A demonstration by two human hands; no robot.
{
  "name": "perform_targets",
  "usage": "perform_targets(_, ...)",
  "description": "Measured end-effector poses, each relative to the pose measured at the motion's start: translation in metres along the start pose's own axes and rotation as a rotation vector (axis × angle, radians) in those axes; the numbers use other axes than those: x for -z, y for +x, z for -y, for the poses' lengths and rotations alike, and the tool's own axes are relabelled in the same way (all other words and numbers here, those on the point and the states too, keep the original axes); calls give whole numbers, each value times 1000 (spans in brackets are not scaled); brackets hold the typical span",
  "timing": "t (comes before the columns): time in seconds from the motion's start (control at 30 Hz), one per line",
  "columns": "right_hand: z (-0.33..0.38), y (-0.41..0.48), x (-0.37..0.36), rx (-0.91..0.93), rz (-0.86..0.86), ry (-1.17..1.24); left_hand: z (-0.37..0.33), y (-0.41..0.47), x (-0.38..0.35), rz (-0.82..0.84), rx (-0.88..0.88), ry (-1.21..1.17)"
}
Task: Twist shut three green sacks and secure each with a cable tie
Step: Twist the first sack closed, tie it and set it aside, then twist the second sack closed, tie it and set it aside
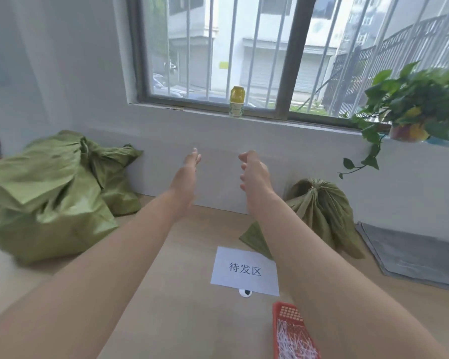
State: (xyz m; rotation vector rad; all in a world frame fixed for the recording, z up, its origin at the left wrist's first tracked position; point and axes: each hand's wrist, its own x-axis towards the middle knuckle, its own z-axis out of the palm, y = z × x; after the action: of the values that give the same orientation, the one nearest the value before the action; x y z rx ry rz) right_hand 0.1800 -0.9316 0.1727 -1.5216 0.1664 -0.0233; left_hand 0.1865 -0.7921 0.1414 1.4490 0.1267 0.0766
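Both my arms stretch forward over the floor toward the white wall. My left hand (186, 174) and my right hand (254, 172) hover apart in mid-air, fingers loose, holding nothing. A green sack (322, 211) stands against the wall at the right, its neck gathered and tied at the top. More green sacks (52, 193) lie in a rumpled heap at the left, their mouths loosely bunched. A red basket (292, 330) with several white cable ties sits on the floor at the lower right, beside my right forearm.
A white paper sign (244, 270) with printed characters lies on the floor between my arms. A grey mat (410, 255) lies at the right. On the window sill stand a yellow can (237, 104) and a leafy potted plant (412, 110).
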Motion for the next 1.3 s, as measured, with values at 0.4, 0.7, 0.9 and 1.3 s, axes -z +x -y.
perform_targets(0.4,-13,-131,-189,37,26,-20,-33,-102,210,-51,-21,17)
perform_targets(0.7,-41,-159,-296,-17,95,31,-39,-117,323,-124,27,23)
perform_targets(0.9,-57,-140,-348,-63,175,61,-34,-99,377,-223,28,44)
perform_targets(1.3,-101,-107,-488,-121,250,21,-23,-45,525,-304,86,81)
